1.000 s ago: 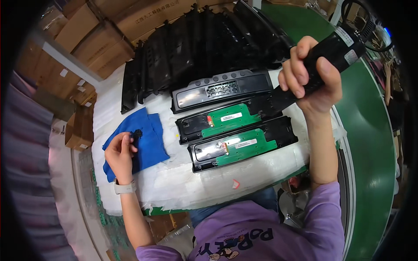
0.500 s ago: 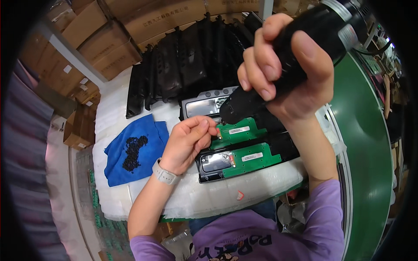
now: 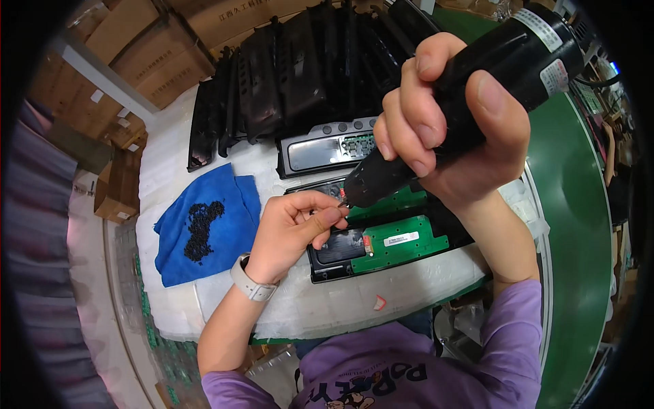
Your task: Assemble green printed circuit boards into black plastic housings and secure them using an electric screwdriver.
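Note:
My right hand (image 3: 470, 160) is wrapped round a black electric screwdriver (image 3: 385, 178), its nose slanting down to the left. At the driver's tip, my left hand (image 3: 289, 228) pinches what looks like a small black screw (image 3: 343, 204) between thumb and forefinger. Beneath them lies a black panel with a green circuit board (image 3: 388, 206), partly hidden by my hands and the tool. Nearer to me is a second black panel, carrying another green circuit board (image 3: 409, 236) with a white label. To the left, a heap of tiny black screws (image 3: 201, 232) rests on a blue cloth (image 3: 174, 252).
Many black plastic housings (image 3: 293, 75) stand stacked at the back of the white-padded table (image 3: 300, 307). A grey-framed panel (image 3: 313, 153) with a display window lies before them. Cardboard boxes (image 3: 174, 65) rise behind. A green surface (image 3: 572, 225) runs along the right.
The screwdriver's nose and my left fingertips have come together at the tip. My left hand has shifted slightly down, and the view has moved a little.

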Available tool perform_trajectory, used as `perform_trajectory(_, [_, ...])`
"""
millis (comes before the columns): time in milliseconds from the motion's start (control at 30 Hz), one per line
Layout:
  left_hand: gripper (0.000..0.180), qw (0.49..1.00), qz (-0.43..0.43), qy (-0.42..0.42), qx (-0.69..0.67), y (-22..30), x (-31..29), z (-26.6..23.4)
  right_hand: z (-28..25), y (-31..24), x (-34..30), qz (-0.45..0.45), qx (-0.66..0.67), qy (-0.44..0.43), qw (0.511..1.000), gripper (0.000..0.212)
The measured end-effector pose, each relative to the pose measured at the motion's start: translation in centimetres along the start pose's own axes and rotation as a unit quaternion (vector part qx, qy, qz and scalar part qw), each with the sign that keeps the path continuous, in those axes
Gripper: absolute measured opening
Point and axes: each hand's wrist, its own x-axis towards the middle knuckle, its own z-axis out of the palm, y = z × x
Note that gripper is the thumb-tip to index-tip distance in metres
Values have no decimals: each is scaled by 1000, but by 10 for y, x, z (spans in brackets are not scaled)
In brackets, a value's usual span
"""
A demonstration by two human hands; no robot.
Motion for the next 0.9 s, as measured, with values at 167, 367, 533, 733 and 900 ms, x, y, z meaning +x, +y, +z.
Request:
perform_trajectory(167, [7, 1000, 4, 5, 2, -1, -1, 2, 2, 2, -1, -5, 24, 10, 1000, 34])
perform_trajectory(367, [9, 998, 41, 6, 55, -2, -6, 6, 9, 3, 1, 35, -4, 107, 994, 29])
perform_trajectory(533, [9, 998, 57, 30, 6, -3, -5, 6, 6, 7, 4, 11, 135, 210, 968, 24])
perform_trajectory(733, [14, 978, 105, 141, 115, -1, 1, -3, 4, 16, 7, 37, 101, 201, 974, 21])
perform_trajectory(900, [19, 986, 71, 153, 9, -1, 5, -13, -1, 27, 4, 22, -137, 80, 987, 22])
